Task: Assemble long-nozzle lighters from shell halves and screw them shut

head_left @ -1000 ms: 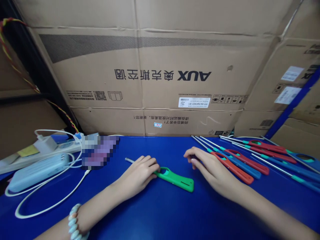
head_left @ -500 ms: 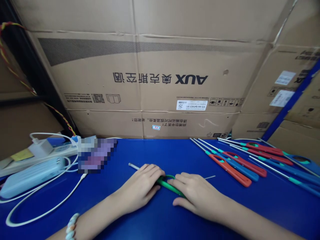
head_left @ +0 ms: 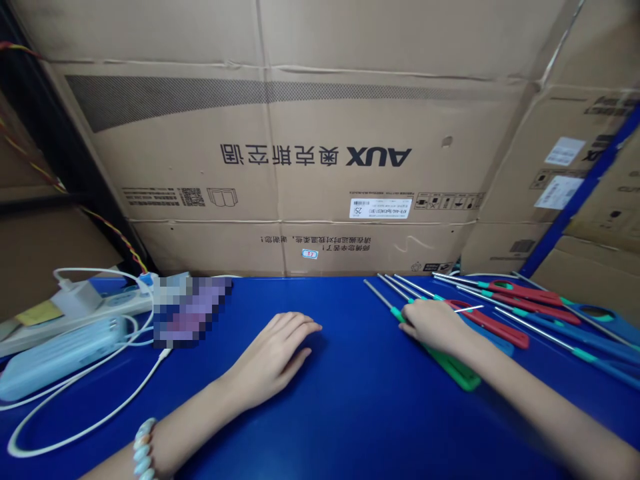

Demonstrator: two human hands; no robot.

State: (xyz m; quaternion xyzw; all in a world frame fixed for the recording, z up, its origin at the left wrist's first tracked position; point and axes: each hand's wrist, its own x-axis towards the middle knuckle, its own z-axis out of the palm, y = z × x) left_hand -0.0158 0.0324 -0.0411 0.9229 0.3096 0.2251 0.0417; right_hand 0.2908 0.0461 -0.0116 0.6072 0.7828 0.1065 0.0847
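Observation:
My left hand (head_left: 275,357) rests over the blue table with nothing in it, its fingers stretched out and slightly apart. Further right, my right hand (head_left: 433,325) is closed on a green long-neck lighter (head_left: 454,368), at the left end of a row of similar lighters. The green lighter's metal neck points away towards the cardboard. A thin pale stick (head_left: 470,309) sticks out to the right of the same hand; how it is held is hidden. Beside it lie a red lighter (head_left: 500,328) and a blue lighter (head_left: 493,337), partly covered by my hand and forearm.
More red and blue lighters (head_left: 597,357) lie at the right. On the left are a pixelated phone-like item (head_left: 193,313), a light blue power bank (head_left: 65,357), a white charging cable (head_left: 95,433) and a power strip (head_left: 120,303). Printed cardboard (head_left: 315,120) stands along the back.
My right hand has carried the green lighter from the middle to the row at the right, where it now covers the orange one. My left hand has let go of the green lighter.

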